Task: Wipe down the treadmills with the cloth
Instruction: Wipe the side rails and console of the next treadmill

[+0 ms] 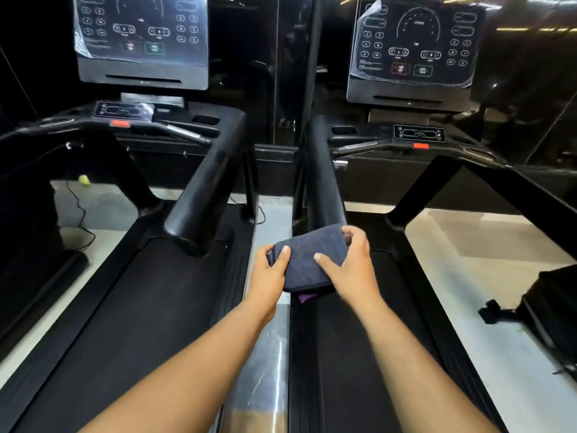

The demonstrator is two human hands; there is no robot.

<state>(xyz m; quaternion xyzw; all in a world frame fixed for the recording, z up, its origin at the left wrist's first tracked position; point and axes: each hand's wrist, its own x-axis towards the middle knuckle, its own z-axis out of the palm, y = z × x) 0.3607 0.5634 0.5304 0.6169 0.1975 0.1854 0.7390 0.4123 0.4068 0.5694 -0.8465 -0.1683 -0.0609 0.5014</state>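
Observation:
Two black treadmills stand side by side: the left treadmill (pixel 150 295) and the right treadmill (pixel 374 307). A folded dark blue-grey cloth (pixel 307 260) lies over the near end of the right treadmill's left handrail (pixel 321 173). My left hand (pixel 271 273) grips the cloth's left edge, thumb on top. My right hand (pixel 352 267) holds its right side, fingers curled over the far corner and thumb pressed on top. A purple scrap shows under the cloth's near edge.
The left treadmill's right handrail (pixel 206 189) ends just left of my hands. Consoles (pixel 140 42) (pixel 412 51) wear plastic film. A strip of pale floor (pixel 268 354) runs between the machines. Cables and a yellow-green ball (pixel 83 179) lie on the floor at left. Dark equipment (pixel 549 304) stands at right.

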